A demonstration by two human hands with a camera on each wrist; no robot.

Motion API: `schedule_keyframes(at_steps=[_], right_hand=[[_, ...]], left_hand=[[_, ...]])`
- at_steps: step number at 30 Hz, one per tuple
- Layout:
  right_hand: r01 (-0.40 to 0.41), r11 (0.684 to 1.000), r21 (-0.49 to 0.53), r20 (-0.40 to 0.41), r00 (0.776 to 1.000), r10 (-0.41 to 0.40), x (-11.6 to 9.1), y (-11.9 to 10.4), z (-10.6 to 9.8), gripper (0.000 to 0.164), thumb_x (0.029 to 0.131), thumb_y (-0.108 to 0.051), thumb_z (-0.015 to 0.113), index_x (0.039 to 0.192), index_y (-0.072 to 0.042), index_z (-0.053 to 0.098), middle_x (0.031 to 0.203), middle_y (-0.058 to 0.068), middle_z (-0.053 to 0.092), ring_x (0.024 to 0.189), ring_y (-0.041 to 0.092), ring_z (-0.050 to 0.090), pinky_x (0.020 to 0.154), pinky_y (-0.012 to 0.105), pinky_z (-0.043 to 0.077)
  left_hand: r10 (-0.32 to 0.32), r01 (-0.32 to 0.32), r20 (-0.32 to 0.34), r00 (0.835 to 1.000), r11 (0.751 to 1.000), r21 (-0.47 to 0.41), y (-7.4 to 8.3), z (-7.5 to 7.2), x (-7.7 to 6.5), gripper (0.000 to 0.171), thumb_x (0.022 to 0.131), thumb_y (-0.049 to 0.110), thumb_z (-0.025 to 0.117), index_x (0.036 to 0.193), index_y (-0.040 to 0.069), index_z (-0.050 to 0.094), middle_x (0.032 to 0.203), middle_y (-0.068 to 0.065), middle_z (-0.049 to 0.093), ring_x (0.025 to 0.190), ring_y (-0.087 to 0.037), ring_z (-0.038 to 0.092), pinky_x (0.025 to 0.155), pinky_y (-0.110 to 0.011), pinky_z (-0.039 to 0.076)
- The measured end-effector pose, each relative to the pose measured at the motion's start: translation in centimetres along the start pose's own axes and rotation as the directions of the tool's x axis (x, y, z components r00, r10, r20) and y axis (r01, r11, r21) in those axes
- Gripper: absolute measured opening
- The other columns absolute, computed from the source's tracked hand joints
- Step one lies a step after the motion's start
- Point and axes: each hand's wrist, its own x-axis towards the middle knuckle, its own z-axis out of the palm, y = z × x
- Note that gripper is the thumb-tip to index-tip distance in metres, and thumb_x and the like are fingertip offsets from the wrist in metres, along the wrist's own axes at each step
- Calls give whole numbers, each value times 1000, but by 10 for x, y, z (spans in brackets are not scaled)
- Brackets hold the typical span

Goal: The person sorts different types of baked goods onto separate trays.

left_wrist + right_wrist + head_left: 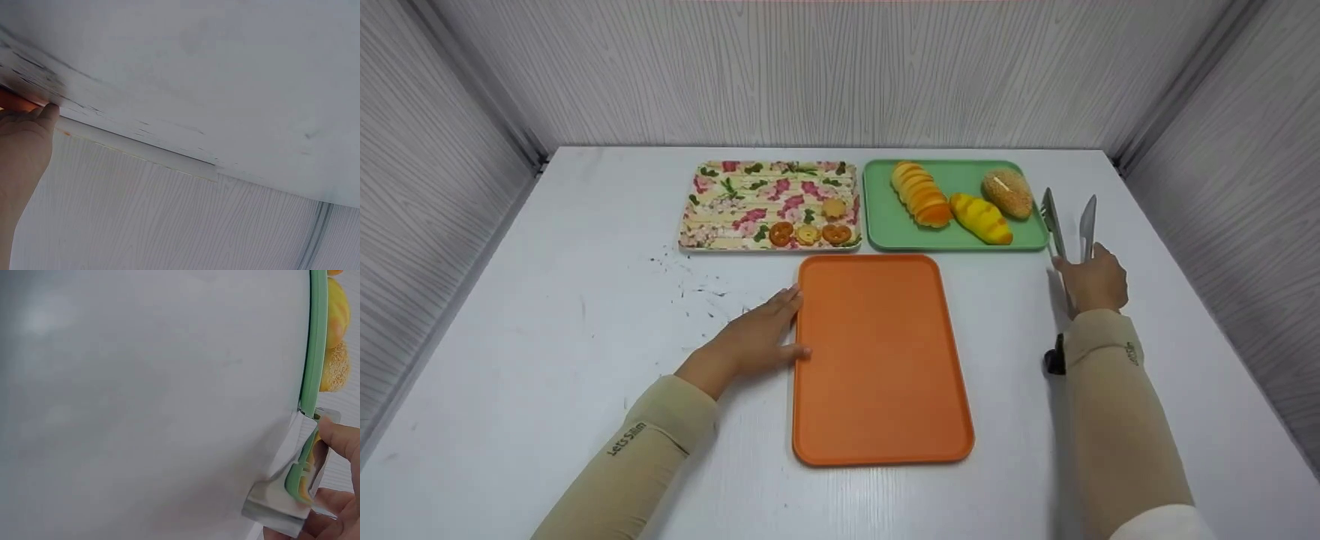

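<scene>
My right hand [1099, 283] grips metal tongs [1087, 222] at the right side of the table, with both tong arms spread apart and pointing away from me. In the right wrist view, the thumb and fingers are on either side of the shiny tongs [275, 499], close to the green tray's corner. My left hand [754, 336] lies along the left edge of a bare orange tray [881, 360], fingers extended and the thumb on the rim. The left wrist view catches only part of that hand [22, 152] and a sliver of orange.
Behind the orange tray stand a floral tray [712, 217] with small cookies and pretzels, and a green tray [885, 238] bearing a sliced long loaf [921, 195], a yellow bread roll [981, 219] and a sesame bun [1008, 193]. Wood-grain panels [840, 75] enclose the white table [585, 322].
</scene>
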Motion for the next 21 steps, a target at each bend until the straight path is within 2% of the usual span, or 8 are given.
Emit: schedule_keyframes(at_steps=[3,6,15,21], right_hand=[[-4,1000,6,14,1000,3,0,0,-1,86,92,-48,52,151,0,13,143,30,34,124,48,40,96,59,37],[-11,1000,9,27,1000,11,1,1,-3,90,91,-52,52,152,-3,7,148,29,28,127,48,36,99,59,34],[31,999,-13,34,999,-31,0,-15,-18,94,88,-59,52,153,-8,6,153,24,18,131,49,29,100,62,30],[82,995,-58,37,996,-80,0,-37,-25,99,84,-70,45,154,-12,6,154,22,16,130,50,31,96,63,34]], left_hand=[[4,-4,1,1000,1000,2,0,0,1,94,88,61,52,153,8,10,159,-2,2,144,-22,6,113,-43,17],[18,-18,2,1000,1000,13,0,0,2,94,89,61,52,153,6,10,159,-4,3,144,-23,6,113,-43,17],[28,-28,3,1000,999,44,-4,-8,4,94,88,61,53,153,6,14,159,-6,5,144,-24,5,113,-42,17],[23,-18,-62,998,997,69,-3,-20,4,92,89,58,56,153,5,16,159,-9,7,144,-27,7,111,-47,22]])
